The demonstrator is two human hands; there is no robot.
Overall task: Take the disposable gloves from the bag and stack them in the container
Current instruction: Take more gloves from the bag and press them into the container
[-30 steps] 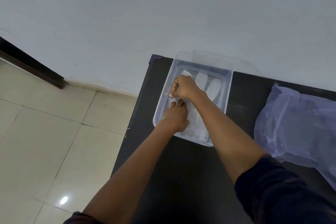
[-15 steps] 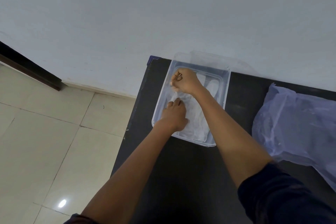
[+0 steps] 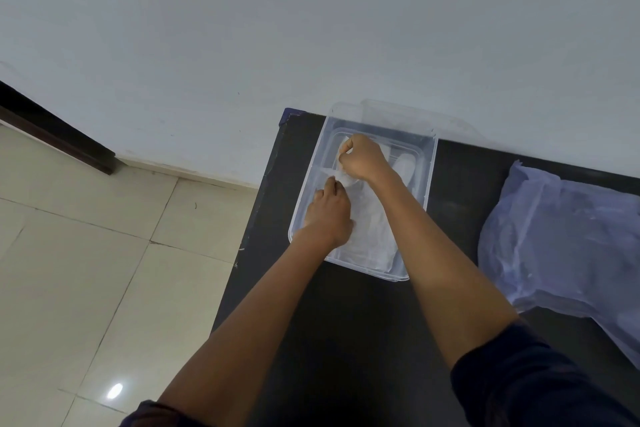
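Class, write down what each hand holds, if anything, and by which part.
The right hand pinches a thin translucent plastic glove by its far end; the left hand touches its middle, grip unclear.

A plain indoor room, home or office unclear: a bare pale grey painted wall [image 3: 311, 28] meets glossy cream floor tiles [image 3: 69, 253], with a dark wooden door frame [image 3: 52, 135] at left and a matte black table [image 3: 346, 340] set against the wall.
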